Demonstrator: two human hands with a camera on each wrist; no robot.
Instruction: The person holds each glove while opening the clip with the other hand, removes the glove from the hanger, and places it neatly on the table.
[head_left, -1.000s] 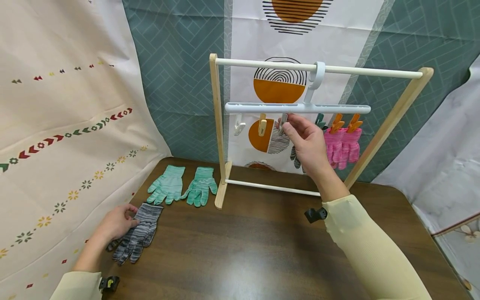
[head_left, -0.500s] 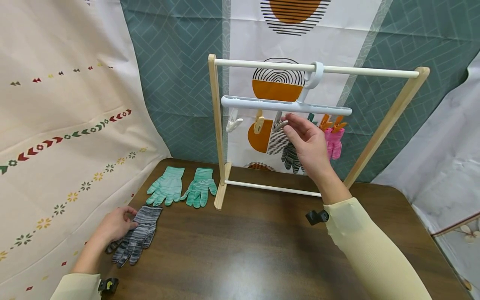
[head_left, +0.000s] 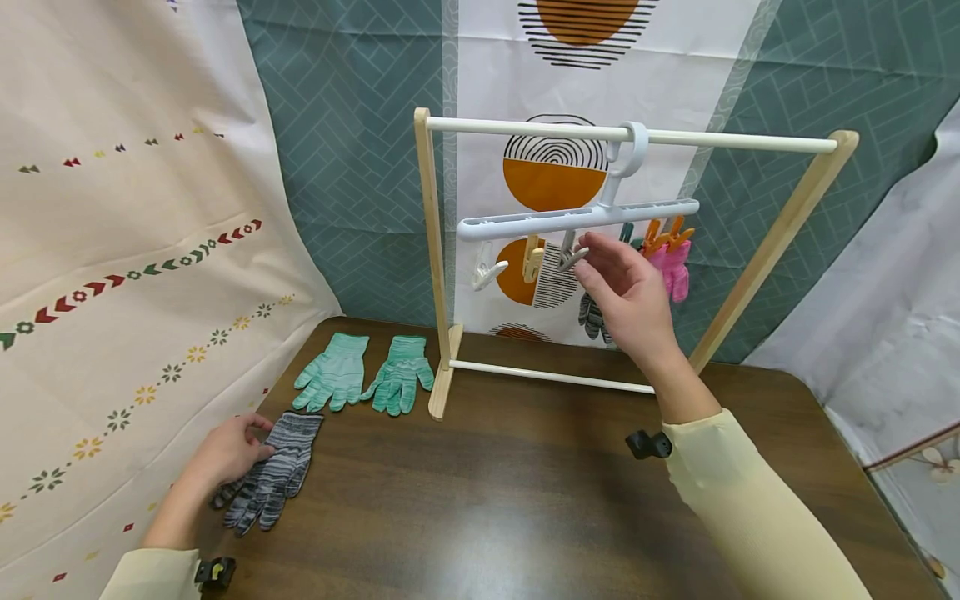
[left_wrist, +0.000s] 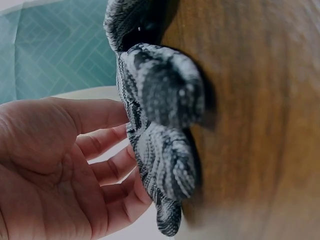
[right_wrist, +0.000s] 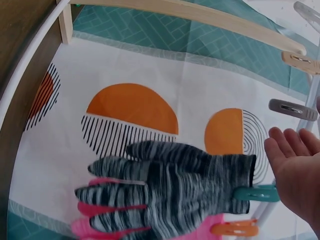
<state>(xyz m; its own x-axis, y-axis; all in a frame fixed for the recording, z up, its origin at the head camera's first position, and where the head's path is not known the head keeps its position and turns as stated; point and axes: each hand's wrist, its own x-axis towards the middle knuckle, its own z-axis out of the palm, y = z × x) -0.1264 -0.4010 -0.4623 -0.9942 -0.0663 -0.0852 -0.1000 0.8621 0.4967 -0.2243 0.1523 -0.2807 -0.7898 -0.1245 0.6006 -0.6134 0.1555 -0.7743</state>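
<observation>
At far left hangs a cream cloth [head_left: 150,275] with rows of small coloured motifs. Beside it the left hand [head_left: 228,450] rests on the gray striped gloves [head_left: 281,462], which lie overlapped on the brown table [head_left: 465,492]; its thumb and fingers are spread apart, their tips touching the upper glove. Just behind and to the right, two mint green gloves [head_left: 332,372] lie flat side by side, cuffs to the back.

Next stands a wooden rack, its left post [head_left: 433,233] rising near the second mint glove. From its white rail [head_left: 525,129] hangs a pale blue hanger [head_left: 525,223], slanted, its left end lower in the head view. Along it dangle a white clip [head_left: 486,275], a cream clip [head_left: 533,260] and a gray clip [head_left: 568,254]. The right hand [head_left: 630,292] is at the gray clip, thumb and forefinger close about its end; whether they pinch it or merely touch, I cannot tell.

Further right a teal clip [right_wrist: 256,193] grips the cuff of a black-and-gray striped glove [right_wrist: 180,187], and orange clips [head_left: 663,237] hold pink gloves [head_left: 675,271]. The right post [head_left: 776,250] leans beyond them.
</observation>
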